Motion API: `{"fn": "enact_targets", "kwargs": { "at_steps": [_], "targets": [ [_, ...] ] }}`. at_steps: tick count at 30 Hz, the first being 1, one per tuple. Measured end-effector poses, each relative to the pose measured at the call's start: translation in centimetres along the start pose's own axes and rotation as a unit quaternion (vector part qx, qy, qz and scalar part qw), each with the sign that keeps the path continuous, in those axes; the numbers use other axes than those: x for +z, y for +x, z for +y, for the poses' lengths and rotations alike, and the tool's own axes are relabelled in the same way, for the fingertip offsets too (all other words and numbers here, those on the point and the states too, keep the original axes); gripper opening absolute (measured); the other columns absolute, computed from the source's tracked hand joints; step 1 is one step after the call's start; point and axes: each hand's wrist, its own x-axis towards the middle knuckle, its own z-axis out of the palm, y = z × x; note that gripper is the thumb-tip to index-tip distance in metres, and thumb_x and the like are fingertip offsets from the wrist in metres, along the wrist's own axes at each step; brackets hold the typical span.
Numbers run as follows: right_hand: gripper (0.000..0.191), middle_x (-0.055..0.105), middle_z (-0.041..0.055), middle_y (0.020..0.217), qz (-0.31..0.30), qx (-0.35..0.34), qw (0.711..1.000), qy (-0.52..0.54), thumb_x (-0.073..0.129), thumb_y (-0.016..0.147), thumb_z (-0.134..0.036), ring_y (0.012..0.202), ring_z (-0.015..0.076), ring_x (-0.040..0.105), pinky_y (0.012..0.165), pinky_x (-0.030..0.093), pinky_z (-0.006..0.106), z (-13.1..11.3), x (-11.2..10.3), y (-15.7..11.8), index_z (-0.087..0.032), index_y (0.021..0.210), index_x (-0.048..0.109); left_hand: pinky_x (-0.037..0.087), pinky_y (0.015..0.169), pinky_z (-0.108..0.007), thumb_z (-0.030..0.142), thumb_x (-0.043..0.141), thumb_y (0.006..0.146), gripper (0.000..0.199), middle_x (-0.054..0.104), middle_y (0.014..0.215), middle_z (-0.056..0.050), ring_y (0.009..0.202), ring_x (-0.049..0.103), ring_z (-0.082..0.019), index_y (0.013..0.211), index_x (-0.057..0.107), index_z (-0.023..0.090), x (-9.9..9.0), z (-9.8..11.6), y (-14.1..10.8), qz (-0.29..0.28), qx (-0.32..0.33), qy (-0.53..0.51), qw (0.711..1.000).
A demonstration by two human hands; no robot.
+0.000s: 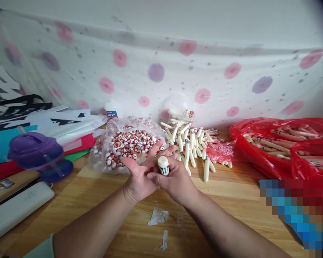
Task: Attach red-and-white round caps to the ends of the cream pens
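Observation:
My right hand (179, 181) is closed round a white multicolour pen (163, 166), its end with the row of dark and coloured sliders pointing up toward me. Beside it my left hand (141, 175) lies palm up, with fingers spread and thumb out to the left. The two hands touch or overlap near the pen. Behind the left hand is a clear plastic bag (118, 125) full of small red, white and brown figure heads (136, 143). Just beyond the right hand lies a loose pile of similar white pens (187, 150).
Red plastic bags (247, 157) holding more pens stand at the right. A purple-lidded cup (36, 150), a long white case (21, 209) and stacked paper sheets (61, 125) are at the left. A white glue bottle (112, 109) stands behind; whitish scraps (158, 216) lie on the wooden table (97, 200).

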Motion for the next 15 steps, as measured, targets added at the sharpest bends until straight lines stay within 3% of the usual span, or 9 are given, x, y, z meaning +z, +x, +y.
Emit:
{"fn": "enact_targets", "kwargs": {
  "at_steps": [7, 10, 15],
  "targets": [
    [0.013, 0.061, 0.0014, 0.076, 0.021, -0.038, 0.999, -0.015, 0.074, 0.067, -0.024, 0.070, 0.0139, 0.055, 0.068, 0.046, 0.026, -0.1, 0.8, -0.9, -0.018, 0.074, 0.065, 0.036, 0.103, -0.059, 0.096, 0.014, 0.045, 0.118, 0.057, 0.131, -0.014, 0.133, 0.040, -0.038, 0.140, 0.038, 0.030, -0.9, -1.3, 0.1, -0.018, 0.037, 0.069, 0.997],
    [0.011, 0.063, 0.0015, 0.073, 0.037, -0.025, 0.999, 0.002, 0.072, 0.068, -0.021, 0.069, 0.0149, 0.057, 0.066, 0.047, 0.027, 0.1, 1.3, -1.1, -0.019, 0.074, 0.063, 0.034, 0.108, -0.054, 0.094, 0.021, 0.048, 0.113, 0.051, 0.139, -0.009, 0.131, 0.042, -0.034, 0.144, 0.029, 0.034, -1.2, -1.6, 0.1, -0.024, 0.046, 0.073, 0.996],
    [0.011, 0.059, -0.0010, 0.069, 0.031, -0.009, 0.999, 0.020, 0.068, 0.066, -0.017, 0.063, 0.0116, 0.053, 0.061, 0.044, 0.023, 0.2, 1.5, -1.2, -0.018, 0.070, 0.058, 0.031, 0.112, -0.049, 0.094, 0.030, 0.044, 0.122, 0.046, 0.142, -0.013, 0.136, 0.033, -0.039, 0.145, 0.030, 0.025, -1.4, -1.6, 0.2, -0.020, 0.068, 0.103, 0.992]
  ]
}}
